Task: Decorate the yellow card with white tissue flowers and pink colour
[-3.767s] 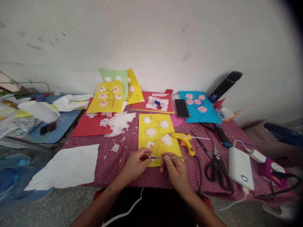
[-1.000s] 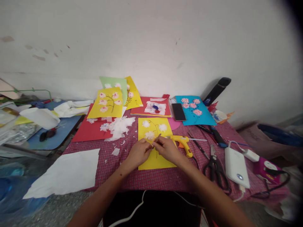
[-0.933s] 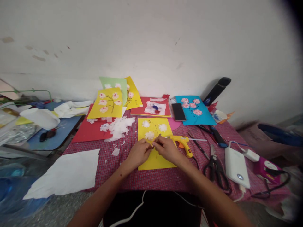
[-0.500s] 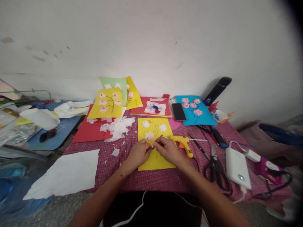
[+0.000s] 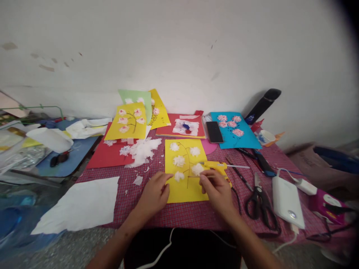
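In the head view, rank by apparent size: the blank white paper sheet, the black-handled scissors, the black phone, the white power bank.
1. Blank white paper sheet, clearly largest.
2. Black-handled scissors and white power bank: look alike; unranked.
3. Black phone, smallest, though farther from the camera.

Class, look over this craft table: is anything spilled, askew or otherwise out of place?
Yes. Torn white tissue scraps lie scattered over the red paper and checked cloth. The white sheet overhangs the table's front edge, askew.

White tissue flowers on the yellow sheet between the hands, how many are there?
5: top left, top right, middle left, lower left, and lower right by the right hand. That hand may hide more.
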